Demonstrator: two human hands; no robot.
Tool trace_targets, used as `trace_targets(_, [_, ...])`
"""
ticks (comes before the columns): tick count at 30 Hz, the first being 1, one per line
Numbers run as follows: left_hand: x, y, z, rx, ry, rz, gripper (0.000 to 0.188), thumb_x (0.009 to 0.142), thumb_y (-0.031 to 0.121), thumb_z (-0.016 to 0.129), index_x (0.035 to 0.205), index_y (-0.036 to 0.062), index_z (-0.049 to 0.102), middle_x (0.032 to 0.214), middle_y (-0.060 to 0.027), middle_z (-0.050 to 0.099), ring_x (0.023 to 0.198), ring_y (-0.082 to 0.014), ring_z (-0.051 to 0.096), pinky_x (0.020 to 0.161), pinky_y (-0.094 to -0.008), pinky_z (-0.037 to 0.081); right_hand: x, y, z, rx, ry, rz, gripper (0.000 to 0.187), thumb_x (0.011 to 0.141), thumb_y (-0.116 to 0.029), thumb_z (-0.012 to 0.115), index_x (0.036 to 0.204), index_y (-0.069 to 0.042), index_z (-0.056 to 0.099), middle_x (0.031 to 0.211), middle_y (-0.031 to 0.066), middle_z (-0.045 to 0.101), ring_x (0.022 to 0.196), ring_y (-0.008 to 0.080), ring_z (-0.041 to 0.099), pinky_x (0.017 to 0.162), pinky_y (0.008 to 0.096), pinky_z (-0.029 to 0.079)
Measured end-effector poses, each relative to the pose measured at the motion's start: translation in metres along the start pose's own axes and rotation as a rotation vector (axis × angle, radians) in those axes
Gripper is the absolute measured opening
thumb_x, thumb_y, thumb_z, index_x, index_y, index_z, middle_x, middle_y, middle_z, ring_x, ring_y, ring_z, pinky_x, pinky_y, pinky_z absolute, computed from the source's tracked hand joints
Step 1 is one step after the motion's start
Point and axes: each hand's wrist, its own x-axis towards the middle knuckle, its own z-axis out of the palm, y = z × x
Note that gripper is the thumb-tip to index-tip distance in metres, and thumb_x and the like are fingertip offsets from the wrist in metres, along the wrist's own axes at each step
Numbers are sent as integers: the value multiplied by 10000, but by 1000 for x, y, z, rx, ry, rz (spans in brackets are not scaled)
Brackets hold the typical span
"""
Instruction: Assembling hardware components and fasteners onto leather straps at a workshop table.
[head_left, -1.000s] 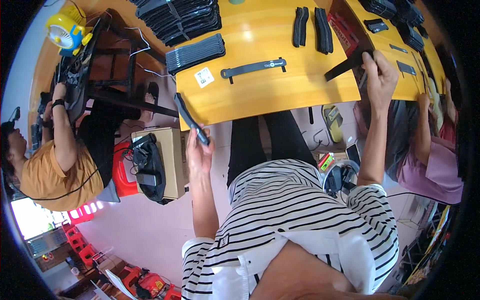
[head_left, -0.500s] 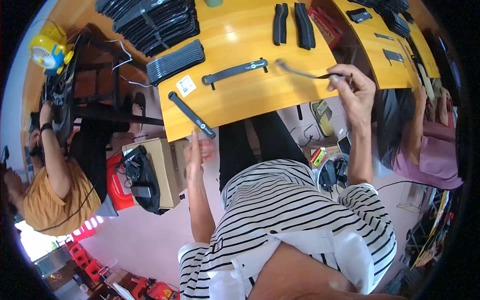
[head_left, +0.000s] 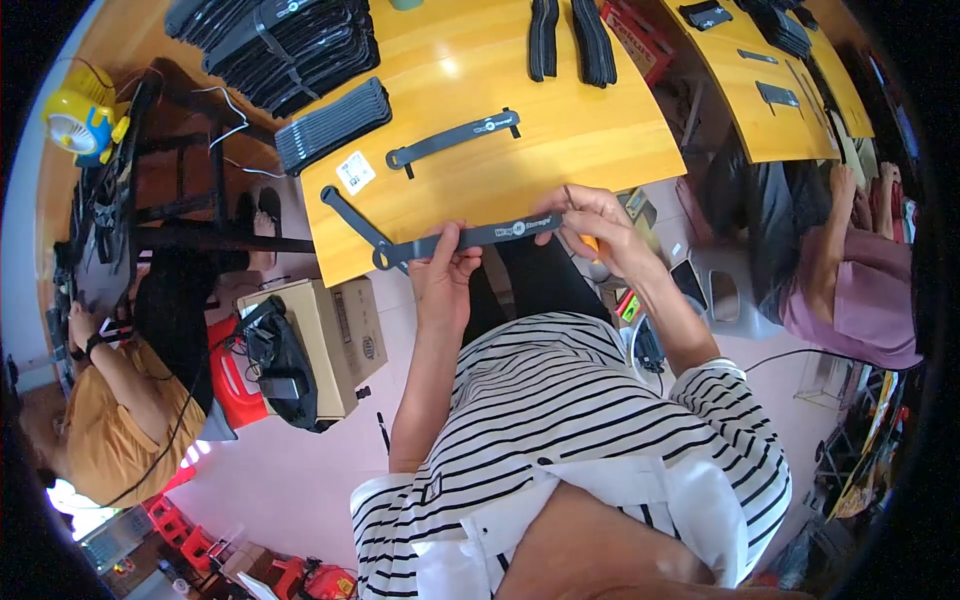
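Looks partway along on the yellow worktop point(head_left: 560, 150), judging by a tall strap pile point(head_left: 300, 55), a lower stack point(head_left: 335, 122) and two straps point(head_left: 447, 141) already laid flat, while pinching one more strap point(head_left: 482, 236) along the near edge with left fingers point(head_left: 466, 264) mid-strap and right fingers point(head_left: 587, 222) at one end.

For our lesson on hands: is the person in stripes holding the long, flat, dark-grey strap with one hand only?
No: the left hand grips the strap, and the right hand holds its right end.
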Motion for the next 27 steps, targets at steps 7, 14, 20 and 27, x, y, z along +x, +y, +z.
trace_targets(7, [2, -9, 9, 122, 69, 87, 158, 848, 112, 594, 953, -5, 584, 878, -87, 613, 606, -126, 611, 539, -211, 528, -2, 22, -10, -94, 245, 156, 221, 826, -104, 536, 1012, -1, 597, 668, 35, 588, 387, 2, 346, 355, 151, 233])
trace_targets(14, [10, -13, 5, 112, 56, 51, 158, 851, 104, 589, 964, -7, 582, 897, -97, 613, 621, -141, 612, 552, -221, 530, 5, 8, -9, 49, 333, 143, 234, 892, -200, 521, 993, -7, 607, 588, 9, 559, 370, -8, 328, 352, 146, 223])
trace_targets(20, [20, -17, 10, 163, 60, 65, 164, 851, 107, 589, 971, -5, 585, 893, -99, 612, 622, -146, 613, 547, -216, 533, 14, 15, -10, -222, 338, 155, 172, 820, -193, 626, 866, -29, 651, 584, -19, 550, 409, 16, 378, 365, 177, 265])
trace_targets(27, [26, -6, 7, 115, 123, -6, 141, 847, 79, 582, 969, 9, 594, 881, -87, 618, 617, -151, 615, 545, -220, 540, 24, 16, -26, -119, 430, 255, 94, 771, -134, 666, 750, -43, 653, 574, -30, 550, 464, 12, 404, 421, 168, 289])
